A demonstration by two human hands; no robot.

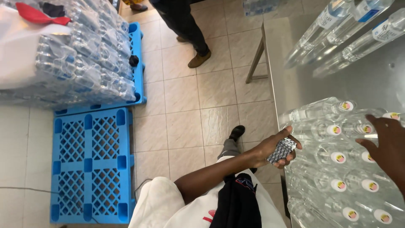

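Left hand [274, 147] clutches shiny strip [281, 150]; right hand [386, 141] spread over bottles [337, 157]

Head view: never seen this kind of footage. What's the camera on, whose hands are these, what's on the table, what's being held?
There is no machine here. One camera sits on a person's head and looks down, so you see their own arms and white shirt at the bottom. Their left hand holds a small silvery, patterned piece, with the fingers curled around it; what it is cannot be told. Their right hand is spread open over clear plastic bottles lying on a steel table. More bottles stand at the table's far end. On the tiled floor are blue plastic pallets, one stacked with wrapped bottle packs. Another person's legs show at the top.
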